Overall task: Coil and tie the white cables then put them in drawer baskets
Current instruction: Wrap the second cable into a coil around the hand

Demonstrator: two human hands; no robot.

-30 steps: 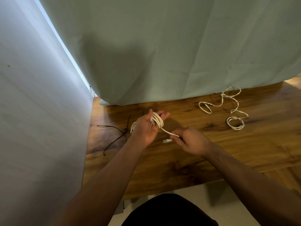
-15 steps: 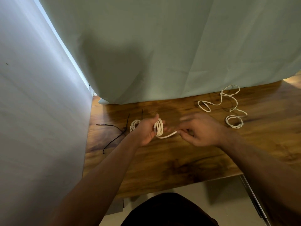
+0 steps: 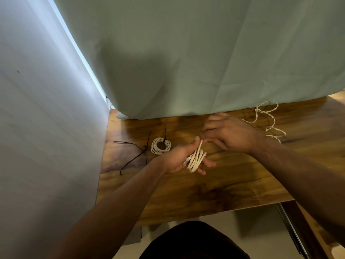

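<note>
white cable coil [image 3: 196, 159] wound round fingers of left grip [image 3: 178, 158], thumb pinching it, right grip [image 3: 230, 135] blurred just far-right, hold unclear, tied white cable bundle [image 3: 161, 145] left on wooden bench [image 3: 224, 186]

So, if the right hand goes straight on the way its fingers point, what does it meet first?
Probably the thumb of the left hand, just ahead of the right hand; farther left lies the small tied coil of white cable. Blur leaves depth unclear.
</note>
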